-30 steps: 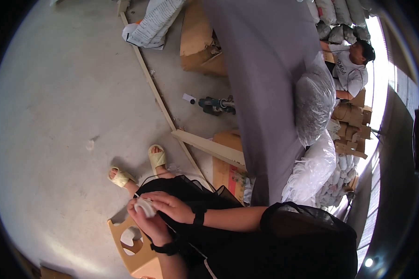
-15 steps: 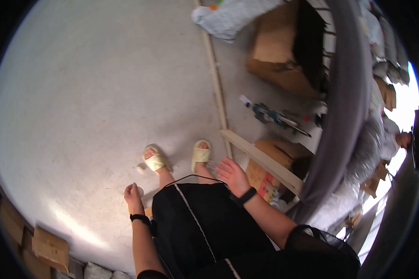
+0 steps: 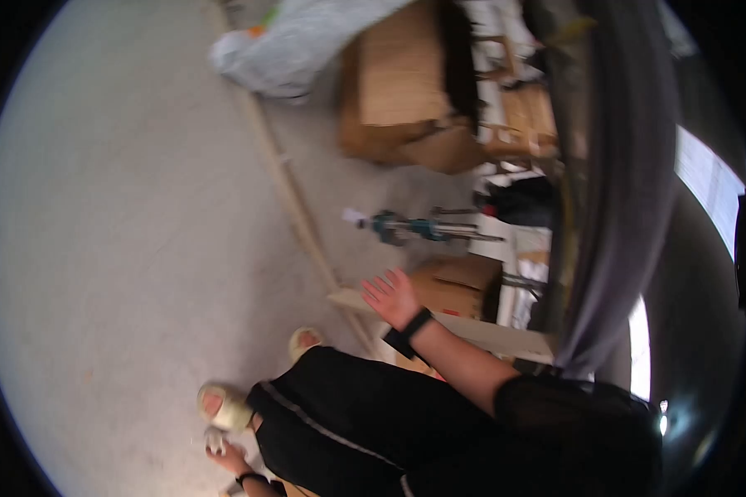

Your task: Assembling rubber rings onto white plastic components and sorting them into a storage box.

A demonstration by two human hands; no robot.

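Observation:
My right hand is held out over the pale wooden beam, its fingers spread and nothing in it. A black band circles that wrist. Low at the left is my left hand, blurred, with its fingers partly curled. A small pale, glassy-looking thing shows by its fingertips; whether it is held or lies on the floor beyond, I cannot tell. Beyond my right hand, a teal power tool with a long metal bit lies on the floor.
A large open cardboard box stands at the top, beside a grey-white plastic sack. Another box sits behind the beam. A wooden strip runs along the grey floor. Dark grey cloth hangs at the right. My feet wear pale yellow slippers.
My view has swung to the right, so the box, tool and strip appear farther left. My left hand sits lower in view. My right hand stays open, now above the beam.

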